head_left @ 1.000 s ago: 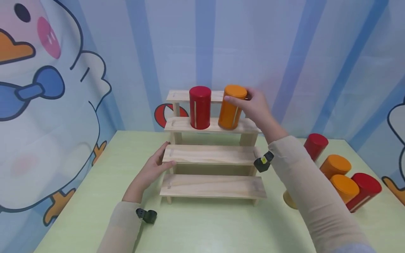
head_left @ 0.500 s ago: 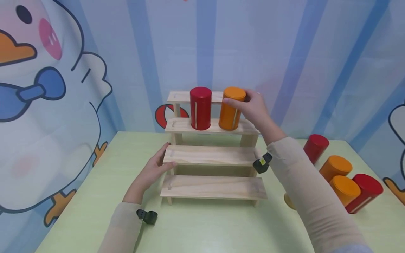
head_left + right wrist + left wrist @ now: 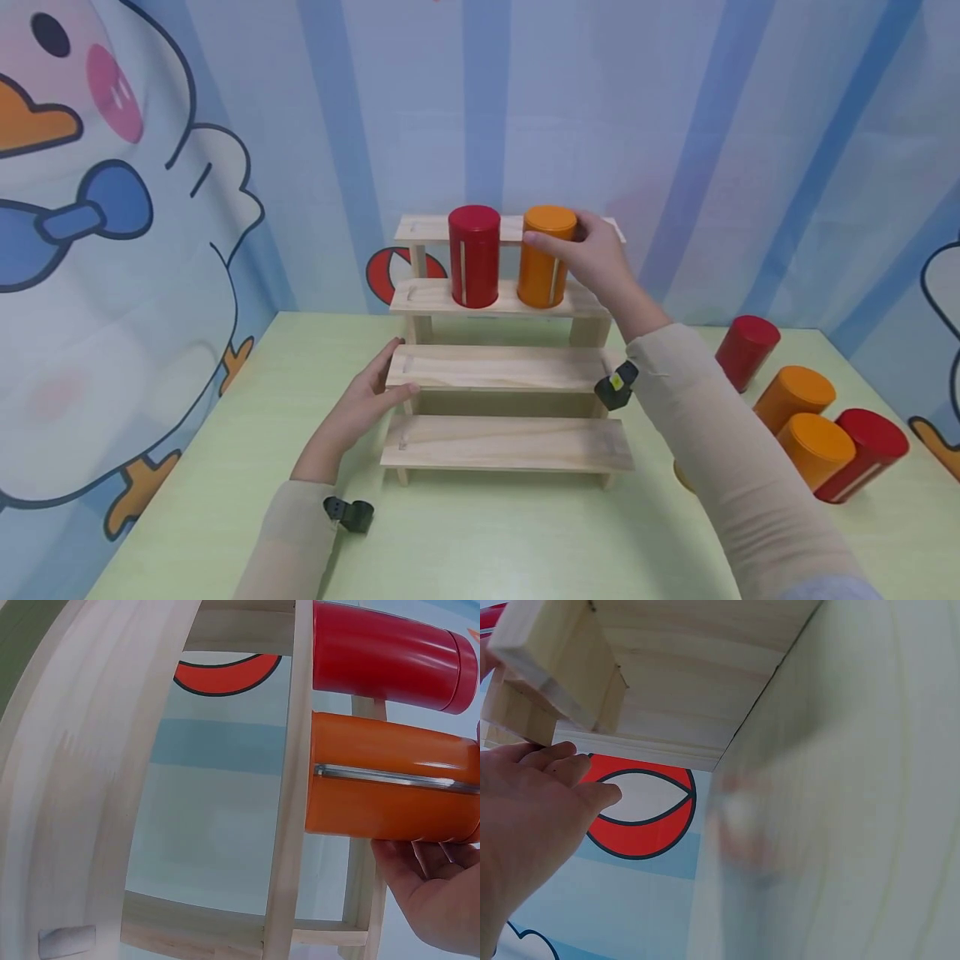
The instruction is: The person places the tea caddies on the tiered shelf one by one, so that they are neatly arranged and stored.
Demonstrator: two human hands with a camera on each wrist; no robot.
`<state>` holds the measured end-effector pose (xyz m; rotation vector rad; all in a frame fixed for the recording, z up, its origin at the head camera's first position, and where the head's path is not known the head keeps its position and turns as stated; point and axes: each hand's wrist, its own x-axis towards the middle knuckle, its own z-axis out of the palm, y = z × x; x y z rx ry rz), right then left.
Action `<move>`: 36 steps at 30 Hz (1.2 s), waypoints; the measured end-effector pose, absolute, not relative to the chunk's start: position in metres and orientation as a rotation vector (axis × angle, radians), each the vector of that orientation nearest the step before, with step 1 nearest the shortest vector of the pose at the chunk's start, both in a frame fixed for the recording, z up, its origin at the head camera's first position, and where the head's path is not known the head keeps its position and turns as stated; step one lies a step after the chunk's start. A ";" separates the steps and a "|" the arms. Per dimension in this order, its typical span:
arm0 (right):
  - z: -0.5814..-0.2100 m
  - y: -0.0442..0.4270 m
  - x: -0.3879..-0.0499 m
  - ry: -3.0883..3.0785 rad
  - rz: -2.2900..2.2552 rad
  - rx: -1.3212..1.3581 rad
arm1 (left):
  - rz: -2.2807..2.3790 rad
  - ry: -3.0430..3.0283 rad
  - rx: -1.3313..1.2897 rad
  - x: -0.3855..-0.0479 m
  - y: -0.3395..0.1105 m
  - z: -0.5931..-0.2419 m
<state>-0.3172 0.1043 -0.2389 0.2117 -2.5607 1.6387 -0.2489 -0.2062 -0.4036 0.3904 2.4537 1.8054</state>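
I count three red canisters [image 3: 475, 258], one on the wooden stand [image 3: 502, 367] and two at right. I count three orange canisters [image 3: 542, 271], split likewise. The stand has four tiers [image 3: 510, 440]. Also noted: two hands [image 3: 363, 404], two black wrist cameras [image 3: 617, 386], and one gold-coloured item [image 3: 682, 477], mostly hidden by a sleeve [image 3: 720, 417].

In my head view, the right sleeve [image 3: 727, 442] conceals most of a gold-coloured item [image 3: 682, 477], possibly a canister; I cannot confirm. The wooden stand [image 3: 502, 367] partly hides the left hand [image 3: 362, 402]. My right wrist view cuts off the orange canister [image 3: 390, 799] and right hand [image 3: 439, 896] at its edge.
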 end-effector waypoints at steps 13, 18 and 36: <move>-0.238 0.108 -0.317 -2.531 1.624 0.256 | 1.806 2.448 0.385 -0.248 -0.206 -0.404; -0.231 0.115 -0.313 -2.534 1.629 0.272 | 1.810 2.445 0.394 -0.248 -0.205 -0.404; -0.206 0.168 -0.261 -2.486 1.464 0.309 | 1.811 2.443 0.387 -0.245 -0.205 -0.402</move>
